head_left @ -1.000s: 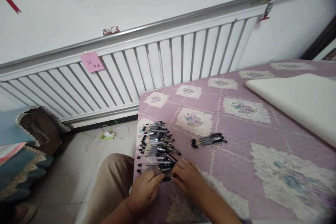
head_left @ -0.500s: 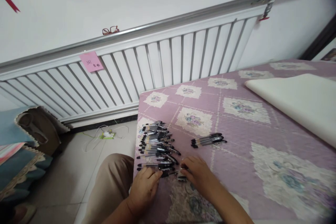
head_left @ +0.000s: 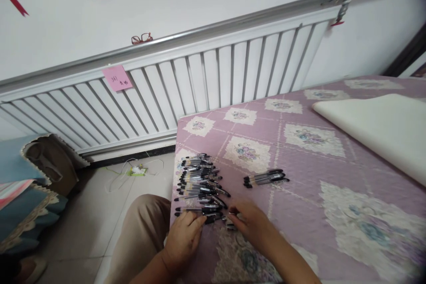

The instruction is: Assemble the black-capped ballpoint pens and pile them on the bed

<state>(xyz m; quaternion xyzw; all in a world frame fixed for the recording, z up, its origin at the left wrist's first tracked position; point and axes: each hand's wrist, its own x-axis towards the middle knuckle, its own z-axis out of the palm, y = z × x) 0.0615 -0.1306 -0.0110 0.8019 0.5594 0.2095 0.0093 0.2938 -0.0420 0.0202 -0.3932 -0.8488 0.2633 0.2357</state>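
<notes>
A long pile of clear pens with black caps [head_left: 199, 177] lies crosswise along the left edge of the table. At the near end of the pile, my left hand [head_left: 184, 236] has its fingers closed over a pen [head_left: 213, 218], whose dark end sticks out past the thumb. My right hand [head_left: 250, 222] hovers just right of that end, thumb and forefinger pinched together; whatever is between them is too small to make out. Below the right fingertips a short dark piece [head_left: 230, 227] rests on the cloth. Farther right, a small separate group of pens [head_left: 266, 178] lies side by side.
A purple floral cloth [head_left: 299, 173] covers the table, with a folded white sheet [head_left: 376, 124] at the right. Behind stands a white radiator [head_left: 226, 71] with a pink note [head_left: 117, 78] and glasses [head_left: 141, 38] above. A power strip [head_left: 137, 171] sits on the floor.
My right hand has shifted very slightly, its thumb and forefinger still pinched. The left hand stays on the pen, and the whole view has moved a little.
</notes>
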